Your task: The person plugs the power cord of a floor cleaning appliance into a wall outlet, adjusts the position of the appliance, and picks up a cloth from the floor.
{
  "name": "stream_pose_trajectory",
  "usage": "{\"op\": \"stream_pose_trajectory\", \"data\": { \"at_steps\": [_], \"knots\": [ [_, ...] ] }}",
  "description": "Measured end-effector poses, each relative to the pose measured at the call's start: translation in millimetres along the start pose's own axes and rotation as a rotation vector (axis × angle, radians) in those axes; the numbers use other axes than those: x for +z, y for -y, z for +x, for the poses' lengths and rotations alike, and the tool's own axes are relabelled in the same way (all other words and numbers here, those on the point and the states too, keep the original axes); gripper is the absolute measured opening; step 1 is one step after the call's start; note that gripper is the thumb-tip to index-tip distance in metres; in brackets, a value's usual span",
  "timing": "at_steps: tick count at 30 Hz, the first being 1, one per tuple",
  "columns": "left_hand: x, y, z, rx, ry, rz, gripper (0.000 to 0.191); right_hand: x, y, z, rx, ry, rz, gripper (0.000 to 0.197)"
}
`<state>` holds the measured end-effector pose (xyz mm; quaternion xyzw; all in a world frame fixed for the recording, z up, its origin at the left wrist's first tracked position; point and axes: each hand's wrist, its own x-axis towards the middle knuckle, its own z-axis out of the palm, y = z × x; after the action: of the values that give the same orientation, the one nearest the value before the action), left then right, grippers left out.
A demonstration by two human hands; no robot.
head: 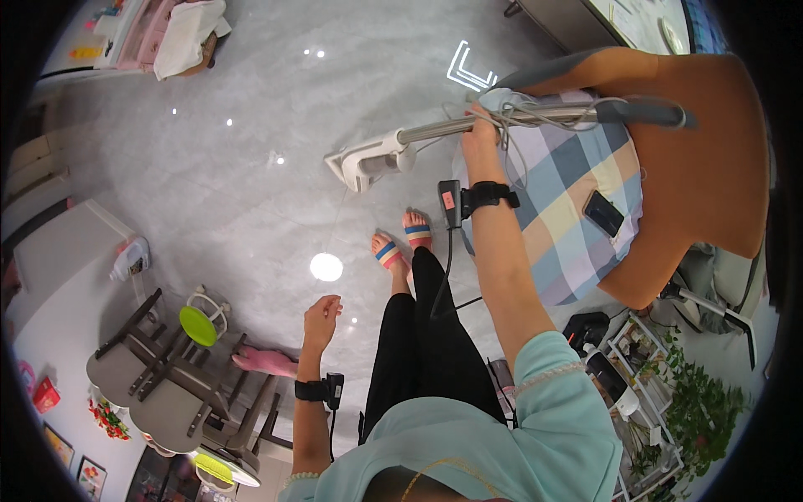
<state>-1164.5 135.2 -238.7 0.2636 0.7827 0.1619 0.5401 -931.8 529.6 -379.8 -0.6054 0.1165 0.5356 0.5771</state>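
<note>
My right hand is closed around the metal tube of a white stick vacuum cleaner, where a grey cord is looped about the tube. The vacuum lies across the view, its white body to the left and its dark curved end to the right, above an orange-brown chair with a checked cushion. A black phone lies on that cushion. My left hand hangs over the grey floor with its fingers curled; no object shows in it. Both wrists wear black straps with small devices.
Dark chairs and a stool with a green seat stand at the lower left. A plastic jug is by the left wall. At the lower right are a white rack and a leafy plant. A desk stands top right.
</note>
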Motion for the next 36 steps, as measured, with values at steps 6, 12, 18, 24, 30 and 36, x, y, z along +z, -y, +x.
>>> {"op": "stream_pose_trajectory", "data": {
  "at_steps": [6, 12, 18, 24, 30, 36],
  "knots": [
    [10.9, -4.3, 0.6, 0.010, 0.008, 0.045, 0.023, 18.0, 35.8, 34.3, -0.014, 0.018, 0.112, 0.012],
    [19.0, -17.5, 14.0, -0.040, 0.028, 0.098, 0.022, 21.5, 64.1, 103.0, 0.094, 0.029, 0.321, 0.012],
    [24.4, -15.1, 18.5, -0.072, 0.040, 0.141, 0.020, 41.2, 75.5, 102.3, 0.113, 0.049, 0.284, 0.025],
    [24.3, -33.1, 29.9, -0.042, 0.049, 0.166, 0.018, 41.4, 93.2, 88.6, 0.120, 0.076, -0.105, 0.043],
    [23.7, -30.3, 29.6, -0.022, 0.035, 0.141, 0.018, 28.5, 111.0, 100.0, 0.235, 0.131, -0.228, 0.037],
    [26.2, -21.8, 23.4, 0.000, 0.024, 0.130, 0.018, 27.8, 116.7, 79.9, 0.158, 0.275, -0.229, 0.034]
  ]
}}
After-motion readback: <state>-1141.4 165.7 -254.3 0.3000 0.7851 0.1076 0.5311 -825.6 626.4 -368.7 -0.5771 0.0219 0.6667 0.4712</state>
